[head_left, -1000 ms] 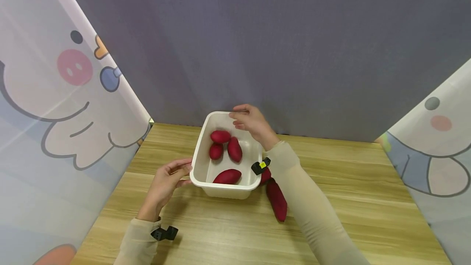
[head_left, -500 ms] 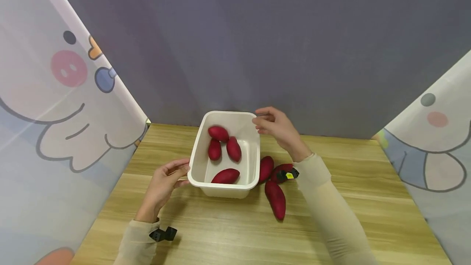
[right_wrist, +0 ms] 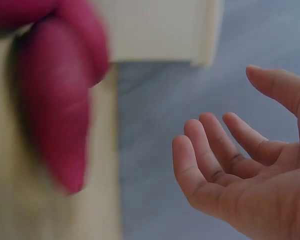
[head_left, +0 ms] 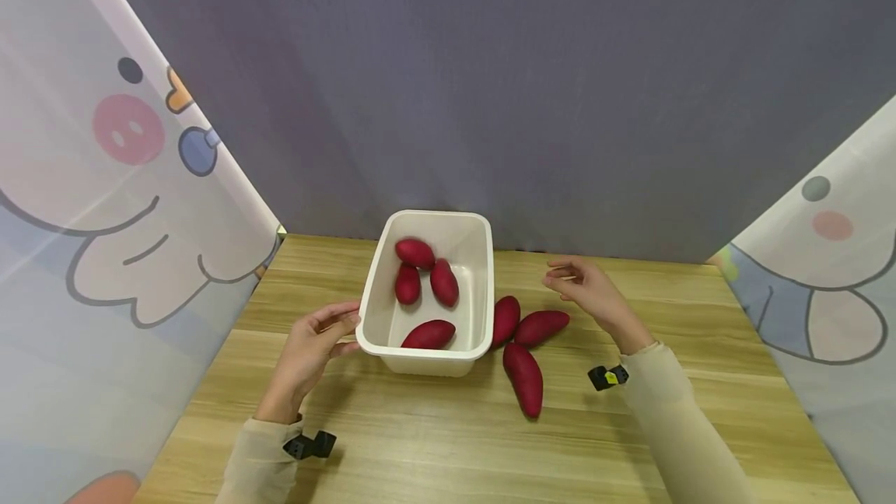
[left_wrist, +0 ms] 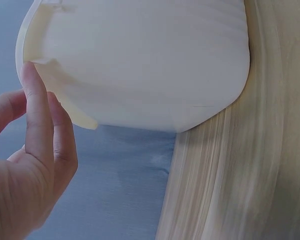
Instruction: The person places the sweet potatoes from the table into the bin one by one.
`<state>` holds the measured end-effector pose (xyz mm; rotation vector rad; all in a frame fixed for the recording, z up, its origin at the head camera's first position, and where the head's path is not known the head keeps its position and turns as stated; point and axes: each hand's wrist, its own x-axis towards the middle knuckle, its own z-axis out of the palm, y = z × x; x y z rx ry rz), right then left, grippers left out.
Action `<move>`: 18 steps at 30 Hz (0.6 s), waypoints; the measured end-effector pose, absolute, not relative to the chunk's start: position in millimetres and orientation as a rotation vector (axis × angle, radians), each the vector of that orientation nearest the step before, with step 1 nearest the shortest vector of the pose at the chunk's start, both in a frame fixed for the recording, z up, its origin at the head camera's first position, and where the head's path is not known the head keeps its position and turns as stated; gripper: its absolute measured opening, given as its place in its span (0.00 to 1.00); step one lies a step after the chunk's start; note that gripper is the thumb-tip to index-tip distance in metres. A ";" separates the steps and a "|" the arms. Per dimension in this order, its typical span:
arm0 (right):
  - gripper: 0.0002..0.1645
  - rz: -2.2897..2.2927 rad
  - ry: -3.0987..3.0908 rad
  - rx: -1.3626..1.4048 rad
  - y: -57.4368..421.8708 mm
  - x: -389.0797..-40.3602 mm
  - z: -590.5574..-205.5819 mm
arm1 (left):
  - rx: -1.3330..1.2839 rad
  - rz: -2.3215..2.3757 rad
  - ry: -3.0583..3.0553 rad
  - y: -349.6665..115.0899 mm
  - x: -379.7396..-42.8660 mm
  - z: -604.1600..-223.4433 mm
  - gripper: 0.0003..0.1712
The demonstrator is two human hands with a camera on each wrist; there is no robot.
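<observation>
A white plastic bin (head_left: 427, 365) stands near the back of the table with several red-skinned sweet potatoes (head_left: 444, 283) inside. Holding its left rim is my left hand (head_left: 316, 341), thumb at the lip and other fingers along the outer side. The left wrist view shows those fingertips (left_wrist: 32, 75) right at the bin's lip (left_wrist: 27, 45). My right hand (head_left: 588, 294) hovers empty to the right, fingers loosely bent and thumb apart. Just left of it, three more sweet potatoes (head_left: 542, 328) lie on the table against each other, one beside the bin wall.
The wooden table (head_left: 434, 442) ends at a grey curtain (head_left: 560, 99) close behind the bin. Cartoon-printed sheets (head_left: 140, 255) hang at both sides.
My right hand has moved from over the bin out past its right rim to the right of the loose sweet potatoes, uncovering them. The left hand stays at the rim.
</observation>
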<state>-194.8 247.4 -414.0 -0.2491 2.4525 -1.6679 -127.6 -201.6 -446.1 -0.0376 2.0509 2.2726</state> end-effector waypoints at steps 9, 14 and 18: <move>0.31 -1.645 2.388 -0.128 279.7 -191.2 -470.3 | -0.040 2.278 2.043 -200.4 -125.1 -444.9 0.24; 0.32 -1.658 2.322 -0.080 285.4 -191.3 -487.2 | -0.038 2.284 2.038 -199.6 -124.3 -444.0 0.24; 0.34 -1.688 2.265 -0.085 287.9 -190.7 -495.0 | -0.036 2.287 2.039 -199.6 -123.5 -443.8 0.24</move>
